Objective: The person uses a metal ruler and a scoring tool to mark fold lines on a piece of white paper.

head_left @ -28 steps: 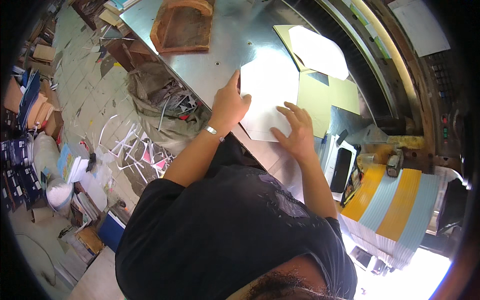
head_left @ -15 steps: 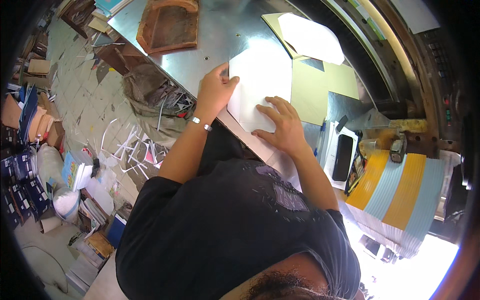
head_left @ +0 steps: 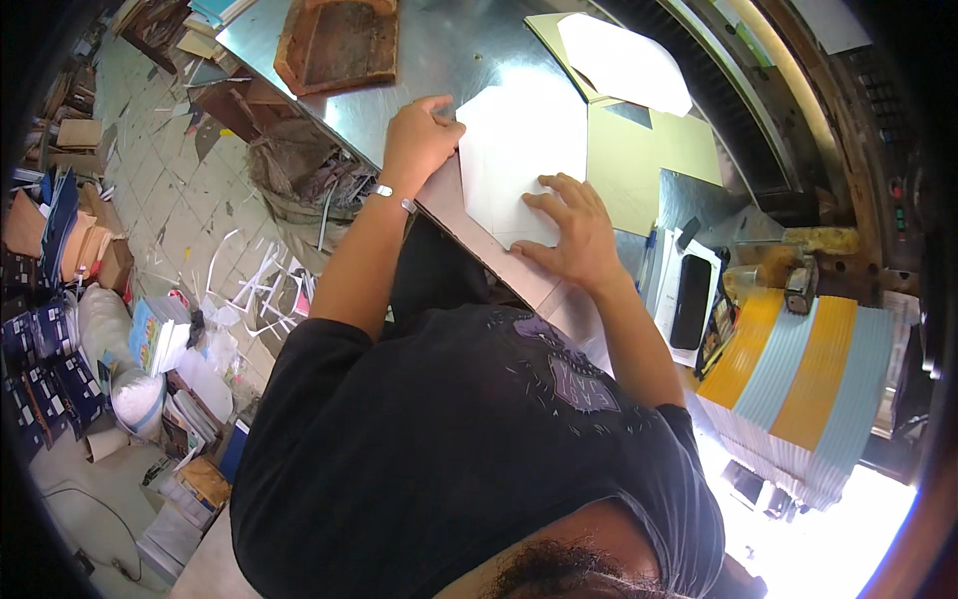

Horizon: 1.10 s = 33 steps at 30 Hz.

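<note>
A stack of white paper (head_left: 521,150) lies on the metal table, over a pale pinkish board (head_left: 447,200) along the near edge. At the paper's left edge is my left hand (head_left: 421,145); its thumb tip meets the edge and the index finger stands away from it. My right hand (head_left: 581,235) rests on the lower right of the paper with fingers spread and thumb toward the near edge. Pale green sheets (head_left: 621,165) lie to the right of the paper. Beyond them, more white paper (head_left: 624,65) rests on a green sheet.
A wooden tray (head_left: 344,50) stands at the far left of the metal table (head_left: 439,60). To the right are a black phone (head_left: 691,301) on papers, and a stack of orange and light-blue booklets (head_left: 788,369). Paper strips (head_left: 264,280) litter the floor at left.
My left hand has shifted slightly left and away, its index finger now lifted off the paper's edge. My right hand stays on the paper. The whole view has moved a little.
</note>
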Tool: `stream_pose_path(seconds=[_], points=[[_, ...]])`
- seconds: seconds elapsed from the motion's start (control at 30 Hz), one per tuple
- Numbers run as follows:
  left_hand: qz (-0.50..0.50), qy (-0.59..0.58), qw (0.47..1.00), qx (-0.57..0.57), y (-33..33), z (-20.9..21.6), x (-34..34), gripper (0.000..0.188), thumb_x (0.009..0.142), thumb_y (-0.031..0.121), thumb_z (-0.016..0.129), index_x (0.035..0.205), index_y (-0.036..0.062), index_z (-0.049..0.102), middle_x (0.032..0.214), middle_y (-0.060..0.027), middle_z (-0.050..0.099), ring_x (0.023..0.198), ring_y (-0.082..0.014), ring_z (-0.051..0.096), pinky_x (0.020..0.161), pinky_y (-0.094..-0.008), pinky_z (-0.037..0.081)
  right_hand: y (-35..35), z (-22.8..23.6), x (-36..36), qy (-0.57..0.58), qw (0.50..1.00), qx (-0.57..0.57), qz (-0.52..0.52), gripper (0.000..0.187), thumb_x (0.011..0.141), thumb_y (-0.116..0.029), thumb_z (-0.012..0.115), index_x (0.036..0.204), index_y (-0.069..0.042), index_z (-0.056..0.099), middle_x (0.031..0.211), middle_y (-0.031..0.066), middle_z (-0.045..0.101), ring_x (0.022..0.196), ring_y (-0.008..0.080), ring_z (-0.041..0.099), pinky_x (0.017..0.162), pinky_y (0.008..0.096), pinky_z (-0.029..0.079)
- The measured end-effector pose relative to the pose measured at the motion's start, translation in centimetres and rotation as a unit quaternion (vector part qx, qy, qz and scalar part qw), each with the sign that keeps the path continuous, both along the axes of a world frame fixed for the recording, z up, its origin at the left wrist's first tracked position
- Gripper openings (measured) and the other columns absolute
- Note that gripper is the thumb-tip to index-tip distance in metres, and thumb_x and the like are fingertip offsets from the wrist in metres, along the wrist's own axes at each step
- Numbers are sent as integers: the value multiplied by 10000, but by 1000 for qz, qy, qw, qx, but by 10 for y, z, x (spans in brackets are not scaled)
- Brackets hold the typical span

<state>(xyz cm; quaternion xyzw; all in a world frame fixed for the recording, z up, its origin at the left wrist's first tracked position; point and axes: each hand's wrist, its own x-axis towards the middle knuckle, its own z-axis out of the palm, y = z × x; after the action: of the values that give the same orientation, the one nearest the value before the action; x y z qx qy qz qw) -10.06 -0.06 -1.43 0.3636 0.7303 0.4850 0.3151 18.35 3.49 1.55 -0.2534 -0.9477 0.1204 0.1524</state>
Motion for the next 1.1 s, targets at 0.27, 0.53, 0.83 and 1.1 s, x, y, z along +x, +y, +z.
stream_pose_path(seconds=[0.27,0.53,0.83,1.1], points=[[52,-77,994,50,-18,-7,8,547,883,91,748,1410,-37,674,961,-150,798,709,-189,766,711,-305,630,-25,3,-5,49,998,24,-34,603,740,-403,960,1198,-68,758,1323,185,708,1247,377,648,1082,522,500],[126,-338,923,136,-47,-7,21,657,956,36,675,1571,-74,470,1123,-151,738,918,-219,750,784,-339,644,-70,0,33,138,747,-638,-123,497,938,-197,860,1353,14,684,1118,126,775,825,112,685,718,273,559],[193,-306,919,154,-98,-14,20,557,1009,59,676,1532,-34,508,1194,-136,722,969,-201,745,789,-322,652,-82,7,32,155,908,-358,-154,576,845,-184,896,1362,-41,685,1345,164,703,967,275,738,817,366,607],[184,-163,959,138,-115,-27,19,476,1020,34,684,1473,-30,554,1073,-120,704,879,-190,737,725,-324,665,-66,6,2,90,994,-28,48,639,748,-201,910,1351,-136,710,1441,110,654,1390,331,587,1200,524,451]])
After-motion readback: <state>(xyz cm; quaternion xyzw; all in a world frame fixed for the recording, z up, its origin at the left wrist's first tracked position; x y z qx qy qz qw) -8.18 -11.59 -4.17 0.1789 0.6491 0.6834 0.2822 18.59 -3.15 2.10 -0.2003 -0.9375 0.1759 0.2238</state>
